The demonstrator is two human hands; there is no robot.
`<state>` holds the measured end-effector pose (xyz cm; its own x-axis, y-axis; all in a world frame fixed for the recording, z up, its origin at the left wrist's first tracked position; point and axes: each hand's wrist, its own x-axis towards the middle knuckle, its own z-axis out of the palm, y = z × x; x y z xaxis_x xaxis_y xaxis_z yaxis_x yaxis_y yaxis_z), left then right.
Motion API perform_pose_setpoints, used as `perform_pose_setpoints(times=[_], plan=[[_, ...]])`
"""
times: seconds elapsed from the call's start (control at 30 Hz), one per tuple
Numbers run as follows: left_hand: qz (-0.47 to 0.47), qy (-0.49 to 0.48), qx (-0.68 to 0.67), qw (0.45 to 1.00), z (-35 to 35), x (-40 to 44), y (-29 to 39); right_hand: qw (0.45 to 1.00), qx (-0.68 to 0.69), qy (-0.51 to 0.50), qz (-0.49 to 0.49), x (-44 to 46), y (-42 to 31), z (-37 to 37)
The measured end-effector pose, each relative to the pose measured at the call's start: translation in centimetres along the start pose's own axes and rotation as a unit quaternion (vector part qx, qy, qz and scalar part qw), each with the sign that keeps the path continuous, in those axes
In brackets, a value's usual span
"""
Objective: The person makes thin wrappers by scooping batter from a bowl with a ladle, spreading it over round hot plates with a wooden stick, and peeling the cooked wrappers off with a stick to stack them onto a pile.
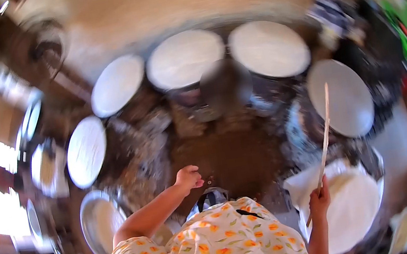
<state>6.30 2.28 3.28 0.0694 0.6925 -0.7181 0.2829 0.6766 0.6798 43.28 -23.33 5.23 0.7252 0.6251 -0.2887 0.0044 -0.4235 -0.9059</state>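
Note:
My right hand [319, 199] is wrapped round a long, thin wooden stick [327, 130], which points up and away from me. The stick's far end passes in front of a round pan with a greyish-white surface [344, 98]. Beneath my right forearm is a wide basin [379, 181] with white cloth [299, 186] over its edge and a smooth white mass [352, 210] inside. In front of my body, my left hand [189, 177] is held in the air with its fingers curled in, and nothing shows in it. Blur hides fine detail.
Round pans with white surfaces [185, 59] [269, 48] [118, 85] [87, 152] curve around me. A metal basin [87, 227] stands at left, and a fan [46, 48] behind it. Dark clothes or bags [332, 14] lie at upper right. A person [1, 178] is near the bright doorway.

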Motion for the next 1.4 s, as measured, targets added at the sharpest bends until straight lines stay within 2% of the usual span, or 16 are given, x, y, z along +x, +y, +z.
perform_pose_setpoints(times=[0.07, 0.23, 0.3, 0.33, 0.4, 0.47, 0.6, 0.73, 0.8, 0.87, 0.93, 1.0, 1.13, 1.2, 1.27, 1.4], plan=[[-0.065, 0.101, -0.169, 0.978, -5.8, -2.4, -4.2, 0.98, -0.073, -0.001, -0.186, 1.8, 1.2, 3.5], [-0.179, 0.209, -0.448, 0.851, -15.5, -4.6, -21.7, 0.946, -0.204, -0.111, -0.228, 2.3, -2.6, 12.1], [-0.237, 0.124, -0.688, 0.675, -18.8, -3.1, -29.9, 0.936, -0.225, -0.157, -0.223, -0.4, -7.3, 16.7], [-0.234, 0.125, -0.703, 0.66, -19.5, -3.6, -29.6, 0.928, -0.233, -0.17, -0.235, -0.5, -7.4, 18.6], [-0.11, 0.27, -0.717, 0.633, -22.4, -3.9, -27.7, 0.917, -0.199, -0.184, -0.294, -1.3, -7.5, 22.9], [-0.014, 0.216, -0.772, 0.598, -26.7, -3.1, -25.5, 0.905, -0.188, -0.219, -0.313, -4.3, -10.3, 27.5], [0.012, 0.212, -0.863, 0.459, -34.2, 1.3, -20.3, 0.865, -0.188, -0.277, -0.373, -7.5, -12.3, 34.3], [0.113, 0.206, -0.877, 0.419, -37.9, 6.5, -24.2, 0.82, -0.249, -0.34, -0.388, -9.5, -14.3, 38.6], [0.095, 0.201, -0.94, 0.258, -38.7, 4.2, -24.5, 0.797, -0.228, -0.353, -0.434, -9.0, -13.8, 40.4], [0.076, 0.29, -0.925, 0.234, -38.6, 0.7, -26.8, 0.793, -0.289, -0.361, -0.396, -11.3, -16.1, 41.8], [0.101, 0.306, -0.903, 0.283, -37.8, 0.7, -37.2, 0.767, -0.279, -0.37, -0.443, -11.1, -15.8, 43.1], [0.059, 0.178, -0.955, 0.23, -36.8, -4.3, -40.3, 0.748, -0.278, -0.379, -0.467, -11.0, -15.5, 43.9], [-0.148, 0.155, -0.864, 0.456, -32.5, -12.3, -35.1, 0.722, -0.296, -0.383, -0.494, -12.5, -15.5, 44.1], [-0.134, 0.138, -0.869, 0.456, -32.4, -12.4, -35.0, 0.723, -0.304, -0.393, -0.48, -12.3, -15.2, 44.0], [-0.156, 0.243, -0.786, 0.546, -34.2, -9.8, -36.2, 0.731, -0.317, -0.404, -0.45, -12.4, -14.8, 43.6], [-0.062, 0.307, -0.744, 0.59, -41.4, -2.5, -41.3, 0.722, -0.311, -0.389, -0.48, -13.4, -15.3, 43.5]])
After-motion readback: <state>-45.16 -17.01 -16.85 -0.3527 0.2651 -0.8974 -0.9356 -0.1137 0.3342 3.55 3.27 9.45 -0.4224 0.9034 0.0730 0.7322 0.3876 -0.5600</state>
